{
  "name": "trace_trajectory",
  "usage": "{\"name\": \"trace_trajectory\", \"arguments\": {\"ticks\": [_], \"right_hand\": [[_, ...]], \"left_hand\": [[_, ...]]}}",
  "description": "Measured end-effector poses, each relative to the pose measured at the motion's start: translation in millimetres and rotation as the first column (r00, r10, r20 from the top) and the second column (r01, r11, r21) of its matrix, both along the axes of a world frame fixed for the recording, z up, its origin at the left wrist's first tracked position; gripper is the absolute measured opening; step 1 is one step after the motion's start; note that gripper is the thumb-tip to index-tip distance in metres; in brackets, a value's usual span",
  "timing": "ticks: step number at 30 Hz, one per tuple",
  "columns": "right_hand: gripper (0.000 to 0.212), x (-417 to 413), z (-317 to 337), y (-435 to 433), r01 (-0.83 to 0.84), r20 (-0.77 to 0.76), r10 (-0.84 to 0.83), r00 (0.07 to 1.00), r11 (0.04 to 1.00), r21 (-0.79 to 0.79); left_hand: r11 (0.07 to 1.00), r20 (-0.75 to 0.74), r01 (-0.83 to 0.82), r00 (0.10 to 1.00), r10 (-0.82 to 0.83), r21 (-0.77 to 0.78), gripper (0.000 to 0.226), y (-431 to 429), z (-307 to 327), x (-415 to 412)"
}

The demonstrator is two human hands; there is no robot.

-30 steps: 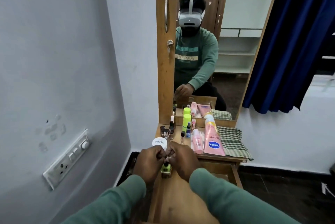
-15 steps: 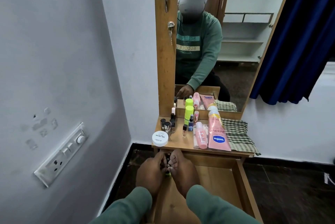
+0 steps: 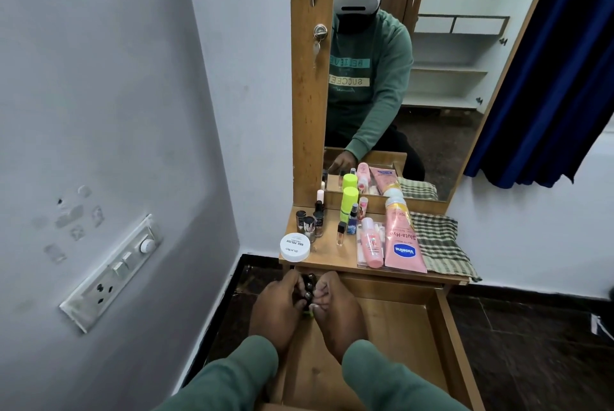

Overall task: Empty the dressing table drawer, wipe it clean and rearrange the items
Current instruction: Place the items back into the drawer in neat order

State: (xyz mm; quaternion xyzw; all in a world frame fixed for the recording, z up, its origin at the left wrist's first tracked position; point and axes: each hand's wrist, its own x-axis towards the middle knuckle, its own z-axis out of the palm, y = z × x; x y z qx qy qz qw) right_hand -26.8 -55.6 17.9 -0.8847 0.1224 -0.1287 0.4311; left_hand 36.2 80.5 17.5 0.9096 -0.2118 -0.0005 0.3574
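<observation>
Both hands, left hand [image 3: 277, 309] and right hand [image 3: 335, 309], fingers clamped together on small dark bottles [image 3: 308, 287] at the drawer [image 3: 398, 327] far-left corner, likely packing them tight; remaining items wait on the table [image 3: 329, 252].

Small dark-capped bottles [image 3: 309, 287] mostly hidden between left hand [image 3: 277, 306] and right hand [image 3: 335, 307]; count unclear. Drawer [image 3: 432, 337] cut off at 6 o'clock edge. Green-yellow item under the fingers: identity undeterminable. Nail polish [image 3: 309, 223] labels too small to read.
</observation>
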Motion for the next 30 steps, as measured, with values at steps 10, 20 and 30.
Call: {"name": "trace_trajectory", "arguments": {"ticks": [10, 20, 30], "right_hand": [[0.031, -12, 18, -2, -0.011, 0.056, 0.014, 0.998, 0.999, -0.039], [0.013, 38, 106, -29, -0.014, 0.190, 0.054, 0.980, 0.978, -0.207], [0.015, 144, 177, -78, 0.044, -0.023, -0.079, 0.997, 0.753, -0.657]], "left_hand": [[0.997, -0.001, 0.026, 1.000, -0.026, -0.069, 0.029, 7, 13, -10], [0.982, 0.295, 0.065, 0.955, -0.010, -0.177, 0.008, -5, 91, 26], [0.996, 0.089, 0.052, 0.995, -0.046, -0.070, 0.010, -63, 142, 143]]}}
